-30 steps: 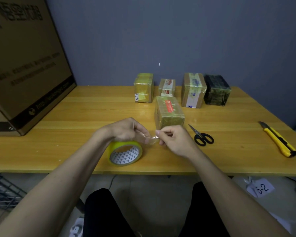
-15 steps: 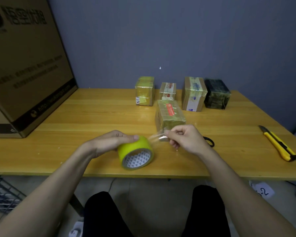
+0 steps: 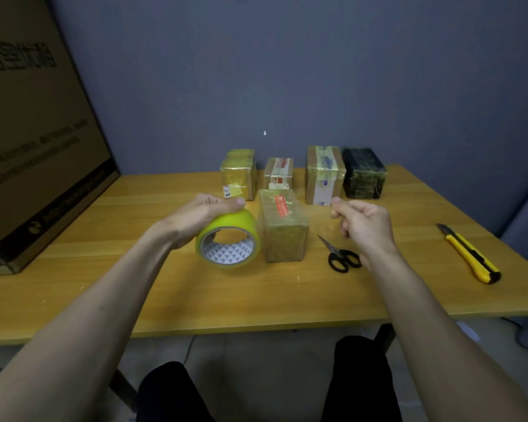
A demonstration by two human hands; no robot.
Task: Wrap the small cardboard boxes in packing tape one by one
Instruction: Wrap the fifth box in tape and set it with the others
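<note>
Left hand: its grip curls over the top of the yellow tape roll, fingers across the roll's far side and thumb tip at its upper right edge. The roll stands on edge, tilted, with its patterned core facing the viewer; whether it rests on the tabletop or is held just above it cannot be told.

Right hand: raised above the tabletop to the right of the near box, its grip narrow, thumb and forefinger pressed together. A clear tape strip appears only as a faint sheen between the roll and these fingers over the near box; whether the fingers pinch its end cannot be told.

Near box: stands on the tabletop just right of the roll, between the two hands, with a red label on top.

Far row, left to right: a yellowish box, a small box with a red-and-white label, a taller brown box, a dark box.

Scissors lie near the right wrist; a yellow utility knife lies at the right; a large carton stands at the left.
</note>
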